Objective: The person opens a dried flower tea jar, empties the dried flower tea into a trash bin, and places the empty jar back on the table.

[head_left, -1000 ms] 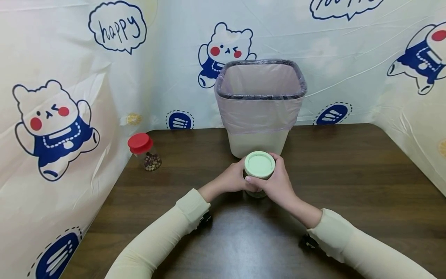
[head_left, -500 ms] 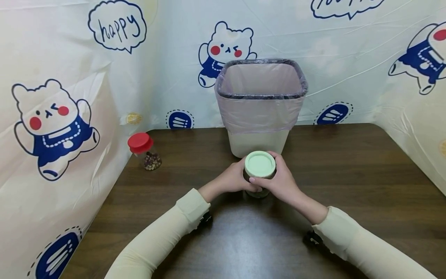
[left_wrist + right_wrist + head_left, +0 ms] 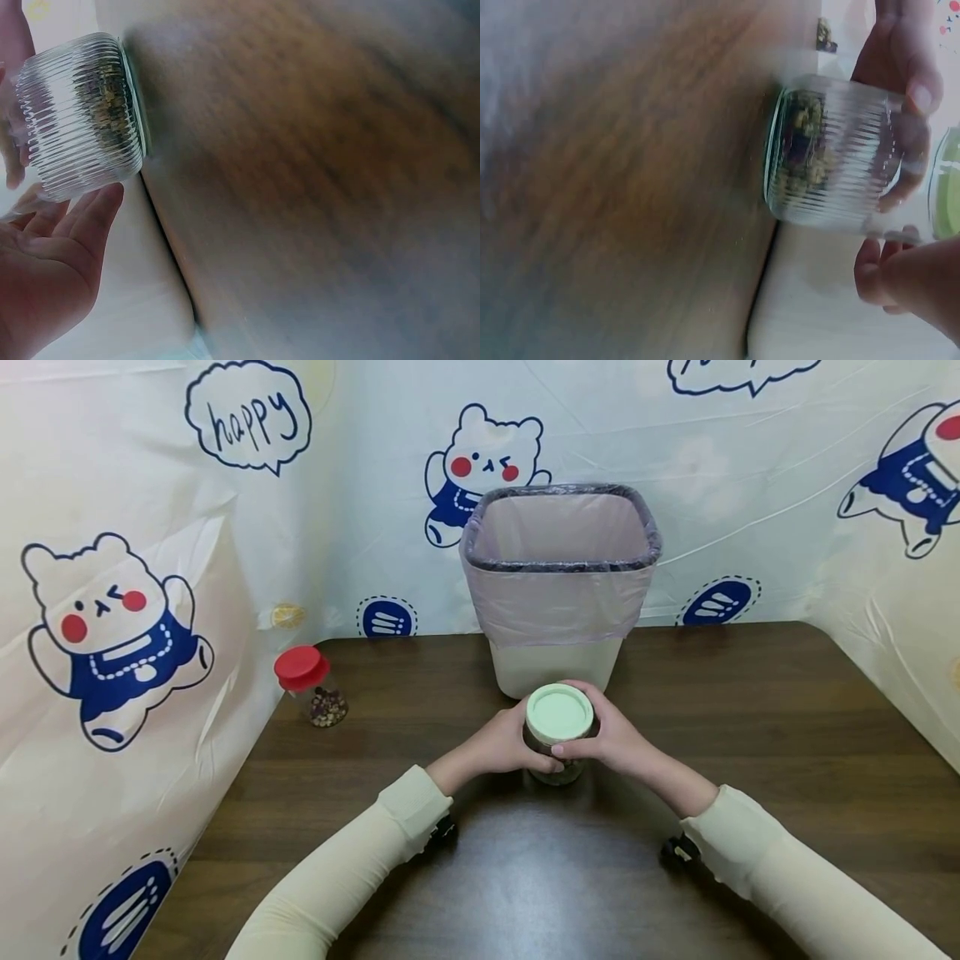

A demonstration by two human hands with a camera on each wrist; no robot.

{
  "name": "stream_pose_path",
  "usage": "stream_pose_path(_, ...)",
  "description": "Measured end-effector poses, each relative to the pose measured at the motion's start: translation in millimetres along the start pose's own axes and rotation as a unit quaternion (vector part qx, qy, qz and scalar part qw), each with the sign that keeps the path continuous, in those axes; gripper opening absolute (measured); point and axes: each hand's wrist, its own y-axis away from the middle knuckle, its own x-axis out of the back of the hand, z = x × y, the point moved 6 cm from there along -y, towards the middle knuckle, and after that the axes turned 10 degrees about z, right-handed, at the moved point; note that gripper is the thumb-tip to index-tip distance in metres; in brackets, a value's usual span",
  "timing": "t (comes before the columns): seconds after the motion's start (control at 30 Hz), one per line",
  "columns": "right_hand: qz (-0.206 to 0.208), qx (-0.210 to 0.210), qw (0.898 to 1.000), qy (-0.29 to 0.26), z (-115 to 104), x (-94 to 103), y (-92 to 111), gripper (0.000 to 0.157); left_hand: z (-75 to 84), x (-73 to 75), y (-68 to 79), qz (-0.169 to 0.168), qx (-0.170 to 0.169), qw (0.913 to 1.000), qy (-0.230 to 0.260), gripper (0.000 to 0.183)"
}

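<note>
A ribbed glass jar with a pale green lid stands upright on the table at the centre. Dark and tan dried bits fill its lower part, as both wrist views show. From the left side my left hand grips it, thumb across the front. Opposite, my right hand curls round the upper part just under the lid, its thumb on the near side and the fingers behind. The far fingers of both hands are partly hidden by the jar in the head view.
Right behind the jar rises a bin lined with a pale purple bag. A clear jar with a red lid, partly filled with dried bits, sits at the table's left edge. Printed cloth hangs behind and beside the brown table.
My right hand has turned round the jar: its thumb has slid rightward along the front, and the wrist and forearm have moved right. My left hand and the jar stay in place.
</note>
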Motion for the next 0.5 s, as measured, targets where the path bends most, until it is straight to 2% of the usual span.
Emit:
stream_pose_path(0.27, -0.028, -0.003, 0.999, -0.017, -0.6, 1.7, -1.2, 0.085, -0.3, 0.5, -0.7, 0.002, -0.001, 1.0, -0.003, 0.09)
stream_pose_path(0.4, -0.022, 0.007, 1.0, -0.008, -0.3, 1.3, 0.3, 0.086, -0.4, 0.2, -0.5, 0.001, -0.004, 1.0, 0.0, 0.09)
stream_pose_path(0.5, -0.001, 0.016, 1.0, 0.011, -1.0, 1.5, 3.1, 0.087, -0.5, 0.1, -0.1, 0.001, -0.006, 1.0, 0.002, 0.089)
